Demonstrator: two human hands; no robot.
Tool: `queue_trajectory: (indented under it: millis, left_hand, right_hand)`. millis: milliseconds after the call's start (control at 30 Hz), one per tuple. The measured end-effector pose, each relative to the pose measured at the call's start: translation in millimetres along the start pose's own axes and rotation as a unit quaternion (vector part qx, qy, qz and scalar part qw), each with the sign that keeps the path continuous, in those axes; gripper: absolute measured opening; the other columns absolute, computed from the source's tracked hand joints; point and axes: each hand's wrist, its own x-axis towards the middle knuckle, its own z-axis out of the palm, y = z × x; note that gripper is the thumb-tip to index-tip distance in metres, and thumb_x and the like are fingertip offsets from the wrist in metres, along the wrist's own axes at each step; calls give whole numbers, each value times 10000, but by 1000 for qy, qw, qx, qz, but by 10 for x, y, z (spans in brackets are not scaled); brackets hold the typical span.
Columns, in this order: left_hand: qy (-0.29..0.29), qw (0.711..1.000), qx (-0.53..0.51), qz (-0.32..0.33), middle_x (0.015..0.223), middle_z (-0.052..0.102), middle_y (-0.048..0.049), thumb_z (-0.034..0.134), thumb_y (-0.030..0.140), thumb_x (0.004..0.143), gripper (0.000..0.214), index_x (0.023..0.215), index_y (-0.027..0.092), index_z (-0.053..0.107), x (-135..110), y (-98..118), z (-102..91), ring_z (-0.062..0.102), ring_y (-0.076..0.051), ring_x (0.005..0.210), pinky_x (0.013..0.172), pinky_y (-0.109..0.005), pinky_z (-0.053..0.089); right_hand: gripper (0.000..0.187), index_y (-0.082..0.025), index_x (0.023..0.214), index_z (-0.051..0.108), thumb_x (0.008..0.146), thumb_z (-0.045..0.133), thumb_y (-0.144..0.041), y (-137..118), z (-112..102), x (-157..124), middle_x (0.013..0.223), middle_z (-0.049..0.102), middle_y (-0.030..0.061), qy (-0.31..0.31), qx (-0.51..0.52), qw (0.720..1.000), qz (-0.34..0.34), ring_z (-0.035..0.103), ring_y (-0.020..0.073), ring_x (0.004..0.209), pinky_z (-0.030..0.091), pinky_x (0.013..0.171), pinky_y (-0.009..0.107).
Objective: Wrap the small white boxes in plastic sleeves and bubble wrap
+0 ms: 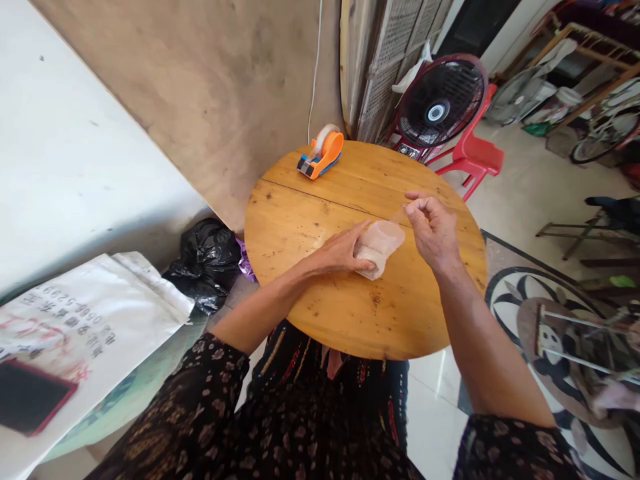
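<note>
On the round wooden table [320, 293] lies a small bundle in whitish, translucent wrap [383, 239], its far end flared out. My left hand [343, 252] grips the bundle from the left, with the thumb at its near side and the fingers along its far side. Just beyond the flared end, my right hand [431, 223] is raised over the table in a pinch. A thin clear strip [399, 215] that looks like tape shows at its fingertips; whether it touches the wrap I cannot tell. An orange and blue tape dispenser [325, 153] holding a roll stands at the table's far left edge.
Behind the table a black fan [435, 100] stands by a red plastic chair [475, 153]. Black plastic bags [207, 260] sit against the wooden panel on the left. A phone [35, 397] rests on a white printed sack [100, 320] at lower left.
</note>
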Motion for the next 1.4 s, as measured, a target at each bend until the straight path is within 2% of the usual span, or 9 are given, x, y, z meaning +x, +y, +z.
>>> queue_trajectory:
  millis: [133,233,367,467,667,900,1167,1300,1400]
  left_hand:
    - [-3,998,-56,41,1367,630,-72,732,298,725,831,1497,264,427,-18,103,-3,620,-295,1196,1003,-424,504]
    - [-2,997,-67,28,1317,655,-75,747,298,706,804,1462,260,477,-31,159,-12,636,-302,1145,968,-431,519]
    - [-8,995,-89,37,1315,650,-83,795,369,686,853,1465,254,467,-23,134,-23,630,-302,1157,972,-433,517]
    - [-9,993,-105,62,1344,628,-92,750,490,768,817,1480,242,435,-9,66,-28,625,-282,1167,979,-409,508]
    - [8,999,-44,-10,1244,654,-137,531,622,911,824,1556,159,311,9,-94,-2,644,-285,1062,939,-431,500]
    - [13,1000,-16,-16,1211,659,-153,416,490,974,690,1549,122,316,22,-92,-1,631,-292,1073,961,-438,483]
    - [17,1000,-7,-15,1059,690,-106,441,414,959,646,1530,129,338,42,-112,18,638,-235,931,860,-377,511]
    - [40,998,-47,-4,1128,678,-125,497,490,940,648,1478,140,407,58,-103,28,653,-233,932,827,-362,526]
    - [14,995,-99,19,1182,671,-110,642,537,847,715,1441,192,445,75,-90,26,671,-221,888,760,-327,537]
  right_hand:
    - [237,-248,843,614,933,585,-465,109,-33,109,1161,707,92,21,21,1000,3,693,274,1025,555,926,513]
    - [225,-240,813,611,928,593,-433,218,-37,205,1108,723,86,23,24,999,11,691,260,1024,551,931,493]
    - [224,-235,780,628,901,612,-423,386,0,359,1039,743,76,25,18,999,26,700,258,983,551,907,493]
    - [220,-234,745,635,868,637,-416,498,37,461,998,747,72,43,34,997,46,703,260,923,550,883,505]
    - [203,-228,725,640,852,654,-386,600,59,558,966,739,67,57,48,994,74,703,264,929,527,902,502]
    - [212,-245,770,613,876,625,-428,549,67,617,1040,726,49,40,53,994,86,687,239,981,519,901,422]
    - [155,-236,725,596,845,655,-315,495,3,670,981,711,55,5,109,983,146,662,232,974,498,888,407]
    - [167,-220,689,598,837,669,-252,498,61,719,844,687,40,-36,159,965,207,607,169,772,486,781,351]
    - [197,-216,650,609,837,666,-237,564,175,762,761,673,26,-43,163,958,232,568,144,668,473,713,323]
